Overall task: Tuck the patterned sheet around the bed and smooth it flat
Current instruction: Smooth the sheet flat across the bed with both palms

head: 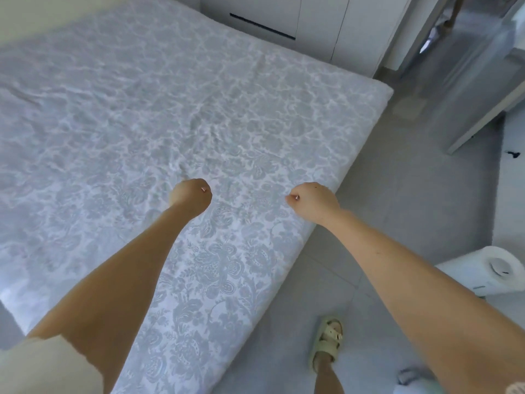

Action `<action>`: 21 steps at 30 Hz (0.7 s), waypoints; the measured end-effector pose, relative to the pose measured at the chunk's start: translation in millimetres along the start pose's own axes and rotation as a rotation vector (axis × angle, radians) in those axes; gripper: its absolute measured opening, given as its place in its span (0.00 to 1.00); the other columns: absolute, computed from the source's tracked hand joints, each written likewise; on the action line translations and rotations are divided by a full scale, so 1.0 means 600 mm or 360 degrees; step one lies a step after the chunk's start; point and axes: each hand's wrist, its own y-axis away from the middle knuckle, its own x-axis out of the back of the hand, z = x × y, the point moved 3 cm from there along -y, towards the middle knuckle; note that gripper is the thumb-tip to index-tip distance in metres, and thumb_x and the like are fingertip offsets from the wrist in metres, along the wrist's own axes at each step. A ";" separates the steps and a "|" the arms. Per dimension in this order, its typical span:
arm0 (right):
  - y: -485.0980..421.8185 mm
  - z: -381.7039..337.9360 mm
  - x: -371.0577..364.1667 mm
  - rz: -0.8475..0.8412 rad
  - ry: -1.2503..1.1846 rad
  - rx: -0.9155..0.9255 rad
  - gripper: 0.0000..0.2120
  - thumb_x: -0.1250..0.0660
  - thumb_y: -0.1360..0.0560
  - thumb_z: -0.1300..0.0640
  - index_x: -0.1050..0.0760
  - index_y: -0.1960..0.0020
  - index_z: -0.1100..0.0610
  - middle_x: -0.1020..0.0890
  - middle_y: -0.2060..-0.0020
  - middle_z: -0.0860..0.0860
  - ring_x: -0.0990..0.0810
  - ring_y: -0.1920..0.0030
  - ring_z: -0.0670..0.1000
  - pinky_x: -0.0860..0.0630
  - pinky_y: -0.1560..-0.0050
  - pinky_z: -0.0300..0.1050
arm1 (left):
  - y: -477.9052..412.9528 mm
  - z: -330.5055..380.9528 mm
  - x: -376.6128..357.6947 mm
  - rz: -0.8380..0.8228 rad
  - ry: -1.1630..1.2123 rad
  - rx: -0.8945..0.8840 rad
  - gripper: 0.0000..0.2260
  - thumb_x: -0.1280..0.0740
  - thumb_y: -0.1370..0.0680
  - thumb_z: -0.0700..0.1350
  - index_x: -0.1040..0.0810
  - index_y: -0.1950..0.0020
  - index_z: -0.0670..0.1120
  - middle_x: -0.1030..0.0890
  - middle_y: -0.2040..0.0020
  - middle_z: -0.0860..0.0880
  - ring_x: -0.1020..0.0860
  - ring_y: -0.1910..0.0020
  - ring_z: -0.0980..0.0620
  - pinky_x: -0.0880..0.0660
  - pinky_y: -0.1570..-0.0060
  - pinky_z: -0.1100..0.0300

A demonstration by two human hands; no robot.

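Patterned sheet [119, 109] lies spread over the whole bed [379, 93], reaching the far corner and the side edge by the floor [397, 223]. It's mostly flat, with a patch of small ripples mid-bed just beyond the hands. Left hand [191, 196] is curled tight, knuckles up, down on the cloth. Creases fan out from it, so it likely pinches the sheet. Right hand [312, 199] is also curled, thumb against the forefinger, near the side edge. Its fingertips are hidden, so can't tell if it holds cloth. Step in hand looks like pulling the ripples out toward the near side. To do it well: keep both grips level, draw straight back with even tension so the pattern doesn't skew, then let go and sweep flat palms outward over the rippled patch. Side edge looks wrapped already, but can't see under it, so check the tuck there after smoothing. Risk: one-sided tugging drags the far corner loose. Sandal [326, 342] stands on the floor beside the bed, paper roll [500, 264] off to the right.
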 end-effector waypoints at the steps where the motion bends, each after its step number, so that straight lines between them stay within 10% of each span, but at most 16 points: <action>1: -0.033 0.020 0.005 -0.0034 0.0005 0.0042 0.21 0.43 0.21 0.54 0.43 0.71 0.56 0.36 0.73 0.51 0.38 0.71 0.51 0.43 0.71 0.43 | -0.018 0.011 -0.013 0.0021 0.0013 0.0053 0.13 0.44 0.22 0.43 0.21 0.43 0.46 0.19 0.48 0.47 0.23 0.58 0.47 0.30 0.67 0.61; 7: -0.218 0.136 0.017 -0.0285 0.0016 0.0249 0.15 0.42 0.22 0.56 0.22 0.55 0.66 0.19 0.61 0.61 0.27 0.67 0.56 0.31 0.65 0.46 | -0.107 0.056 -0.088 0.0081 0.0084 0.0418 0.14 0.42 0.22 0.44 0.23 0.40 0.48 0.20 0.42 0.48 0.22 0.51 0.46 0.24 0.57 0.56; 21: -0.671 0.185 -0.089 -0.0626 0.0278 0.0710 0.20 0.42 0.21 0.45 0.30 0.33 0.53 0.25 0.37 0.51 0.25 0.39 0.53 0.27 0.44 0.48 | -0.379 0.064 -0.261 0.0078 0.0149 0.0841 0.20 0.42 0.20 0.49 0.33 0.28 0.47 0.33 0.28 0.45 0.37 0.29 0.42 0.31 0.38 0.50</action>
